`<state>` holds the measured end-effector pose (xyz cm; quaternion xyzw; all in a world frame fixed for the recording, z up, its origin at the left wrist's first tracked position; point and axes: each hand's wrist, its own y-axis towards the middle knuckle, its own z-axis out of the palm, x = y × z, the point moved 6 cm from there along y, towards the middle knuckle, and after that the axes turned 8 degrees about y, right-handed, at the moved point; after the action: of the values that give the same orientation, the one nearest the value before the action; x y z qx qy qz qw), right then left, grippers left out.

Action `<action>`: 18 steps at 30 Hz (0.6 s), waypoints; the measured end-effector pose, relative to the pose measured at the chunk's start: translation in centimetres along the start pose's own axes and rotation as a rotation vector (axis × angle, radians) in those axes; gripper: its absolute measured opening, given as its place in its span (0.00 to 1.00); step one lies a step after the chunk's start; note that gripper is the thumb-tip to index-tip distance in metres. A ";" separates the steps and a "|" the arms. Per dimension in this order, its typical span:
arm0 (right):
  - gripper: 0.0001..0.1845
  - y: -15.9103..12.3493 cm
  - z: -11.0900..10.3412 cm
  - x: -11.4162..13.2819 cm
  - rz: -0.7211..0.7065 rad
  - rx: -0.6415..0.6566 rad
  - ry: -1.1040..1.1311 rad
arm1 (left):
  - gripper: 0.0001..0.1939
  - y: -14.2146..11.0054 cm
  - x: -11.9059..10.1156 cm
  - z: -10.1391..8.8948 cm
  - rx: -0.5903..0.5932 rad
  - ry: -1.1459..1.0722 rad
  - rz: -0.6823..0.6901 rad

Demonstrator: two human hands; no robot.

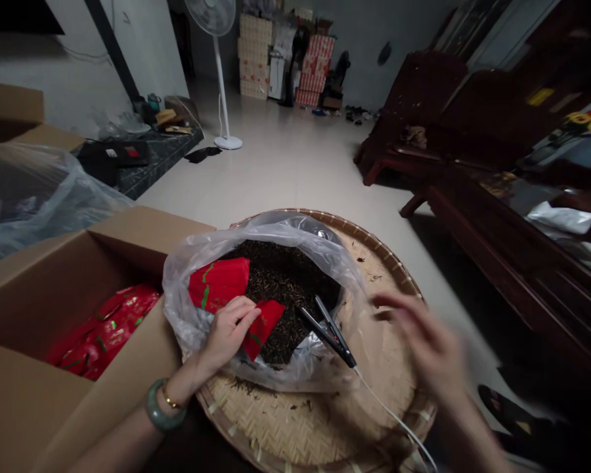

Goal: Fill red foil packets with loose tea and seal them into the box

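Note:
My left hand pinches a small red packet with a green mark, above a clear plastic bag of dark dried tea leaves. More red packets lie on the leaves at the left, just behind that hand. A black hair straightener rests on the bag's right side, its plates apart and a white cord trailing toward me. Off to the right, over the round woven bamboo tray, hovers my right hand; motion blur smears its fingers.
At left stands an open cardboard box with several red packets inside. Behind it is another clear plastic bag. A white fan stands on the floor farther back. Dark wooden furniture lines the right side.

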<state>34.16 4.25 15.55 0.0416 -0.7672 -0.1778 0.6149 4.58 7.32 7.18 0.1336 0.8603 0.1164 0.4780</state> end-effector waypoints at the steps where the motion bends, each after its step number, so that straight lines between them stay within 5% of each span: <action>1: 0.15 -0.8 3.1 0.2 -0.073 0.154 -0.062 | 0.14 -0.3 -0.4 0.3 0.003 0.029 0.034; 3: 0.18 -2.7 8.9 0.3 -0.236 0.378 -0.170 | 0.13 -0.8 -1.2 0.5 0.004 0.090 0.107; 7: 0.19 -4.9 14.8 -0.9 -0.402 0.310 -0.306 | 0.11 -1.9 -1.6 -0.1 -0.023 0.177 0.219; 12: 0.09 -6.9 15.7 -1.7 -0.439 0.205 -0.356 | 0.11 -3.1 -1.0 -0.4 -0.018 0.221 0.287; 18: 0.09 -6.9 15.7 -2.7 -0.231 0.315 -0.244 | 0.13 -3.7 -0.4 0.0 0.135 0.129 0.337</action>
<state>18.68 2.06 7.92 0.2030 -0.8442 -0.1289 0.4790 4.35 3.71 6.29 0.2998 0.8604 0.1454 0.3857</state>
